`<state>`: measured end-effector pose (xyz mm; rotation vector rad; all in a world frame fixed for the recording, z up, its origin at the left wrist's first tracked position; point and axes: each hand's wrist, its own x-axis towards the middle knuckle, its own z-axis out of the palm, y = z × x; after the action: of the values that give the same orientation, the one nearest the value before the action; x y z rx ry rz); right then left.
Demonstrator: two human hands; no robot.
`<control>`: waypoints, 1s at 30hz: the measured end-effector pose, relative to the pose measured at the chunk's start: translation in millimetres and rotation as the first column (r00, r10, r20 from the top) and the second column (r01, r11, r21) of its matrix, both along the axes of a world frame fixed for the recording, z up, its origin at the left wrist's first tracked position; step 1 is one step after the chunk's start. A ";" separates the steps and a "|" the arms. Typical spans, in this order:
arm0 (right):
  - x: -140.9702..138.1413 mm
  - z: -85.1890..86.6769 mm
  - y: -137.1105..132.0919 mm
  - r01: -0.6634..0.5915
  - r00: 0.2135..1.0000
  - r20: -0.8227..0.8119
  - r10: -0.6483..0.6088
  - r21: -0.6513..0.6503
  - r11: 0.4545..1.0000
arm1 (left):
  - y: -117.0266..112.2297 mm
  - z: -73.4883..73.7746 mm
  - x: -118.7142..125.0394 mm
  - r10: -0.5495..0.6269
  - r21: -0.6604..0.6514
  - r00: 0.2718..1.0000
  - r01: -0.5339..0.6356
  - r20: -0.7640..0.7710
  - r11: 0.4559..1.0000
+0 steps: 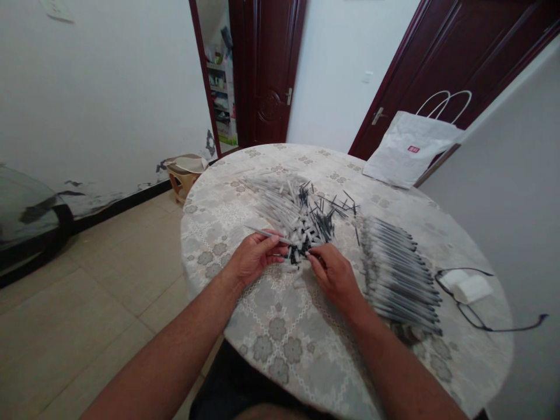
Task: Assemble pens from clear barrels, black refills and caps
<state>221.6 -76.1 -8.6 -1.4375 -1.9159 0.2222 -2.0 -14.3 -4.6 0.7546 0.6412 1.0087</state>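
Observation:
My left hand (258, 254) pinches a slim grey-white pen barrel (258, 231) between thumb and fingers, its thin end pointing to the upper left. Close by on the right, my right hand (333, 269) is closed, fingertips together at the edge of the small parts; what it grips is too small to make out. Between and beyond both hands lies a pile of small white and black pen parts (301, 234). Long pale pen barrels (275, 201) spread behind it, and thin black rods (322, 224) lie beside it. To the right, several grey pens with dark ends (400, 271) lie in a row.
A round table with a patterned cloth (280, 344) carries everything. Black-framed glasses (475, 321) and a folded white tissue (470, 287) lie at its right edge. A white paper bag (406, 149) stands at the back right. A stool (184, 175) is left of the table.

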 end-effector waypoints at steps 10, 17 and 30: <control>-16.0 -6.3 -2.9 -0.073 0.767 -0.637 -0.069 -0.194 0.978 | -2.8 -3.7 3.3 -0.077 0.093 0.985 0.093 -0.154 0.991; -20.6 -1.1 -3.3 -0.070 0.763 -0.642 -0.077 -0.201 0.977 | -3.8 -4.5 6.2 -0.106 0.117 0.967 0.136 -0.230 0.984; -17.2 -5.5 -4.8 -0.043 0.820 -0.570 -0.046 -0.142 0.989 | -8.1 -0.8 6.8 -0.096 0.166 0.948 0.152 -0.305 0.974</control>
<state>204.3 -80.9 -14.1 -1.2734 -1.4174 0.7279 4.8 -22.3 -5.4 1.1131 0.7516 0.8539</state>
